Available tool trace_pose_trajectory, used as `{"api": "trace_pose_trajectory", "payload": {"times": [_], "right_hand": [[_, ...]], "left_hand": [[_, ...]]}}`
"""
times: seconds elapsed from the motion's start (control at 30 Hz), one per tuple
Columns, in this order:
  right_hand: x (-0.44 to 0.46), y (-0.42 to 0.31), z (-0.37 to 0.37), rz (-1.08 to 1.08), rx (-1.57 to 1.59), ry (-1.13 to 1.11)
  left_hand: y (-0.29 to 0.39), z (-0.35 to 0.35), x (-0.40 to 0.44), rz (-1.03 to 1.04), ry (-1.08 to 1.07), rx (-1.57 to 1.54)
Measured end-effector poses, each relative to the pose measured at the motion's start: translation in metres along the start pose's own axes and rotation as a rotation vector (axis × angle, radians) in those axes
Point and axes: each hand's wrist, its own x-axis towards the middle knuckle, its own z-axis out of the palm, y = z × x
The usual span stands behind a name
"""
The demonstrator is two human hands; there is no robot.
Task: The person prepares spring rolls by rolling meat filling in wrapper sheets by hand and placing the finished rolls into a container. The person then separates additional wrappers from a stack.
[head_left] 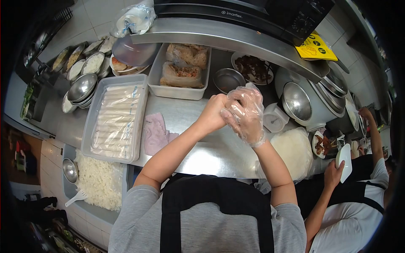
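Black apron (pixel 215 192) is worn; above the surface (pixel 179 109), the curled left hand (pixel 214 110) is held against the clear glove (pixel 254 133) on the bent right hand (pixel 246 110); neither grip's closure can be determined.

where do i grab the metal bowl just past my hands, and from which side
Probably best by the near rim of the metal bowl, coming from your side: it sits open side up with no handle showing, the tub stands close on its left and the plate lies to its right.
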Motion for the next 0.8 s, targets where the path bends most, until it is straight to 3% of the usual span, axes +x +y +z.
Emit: {"api": "trace_pose_trajectory", "payload": {"times": [0.17, 0.23, 0.3, 0.37, 0.5, 0.57, 0.67, 0.8], "right_hand": [[-0.004, 0.006, 0.008, 0.049, 0.095, -0.047], [-0.017, 0.006, 0.01, 0.355, 0.692, 0.229], [-0.023, 0.0, 0.007, 0.435, 0.8, 0.272], [-0.022, -0.003, 0.001, 0.319, 0.625, 0.203], [-0.015, 0.009, -0.01, 0.199, 0.582, 0.125], [-0.008, 0.012, -0.017, 0.084, 0.462, -0.017], [0.0, 0.014, -0.021, -0.064, 0.33, -0.077], [0.004, 0.016, -0.017, -0.097, 0.343, -0.121]], "left_hand": [[-0.006, 0.0, 0.0, -0.017, 0.032, 0.007], [0.006, -0.012, 0.0, -0.14, -0.089, -0.3], [0.014, -0.017, 0.001, -0.147, -0.144, -0.429], [0.028, -0.017, 0.001, -0.16, -0.151, -0.541], [0.015, -0.015, 0.0, -0.199, -0.213, -0.568], [0.005, -0.012, -0.001, -0.185, -0.301, -0.57], [0.007, -0.007, -0.003, -0.177, -0.282, -0.615], [0.025, -0.004, -0.001, -0.166, -0.224, -0.654]]}}
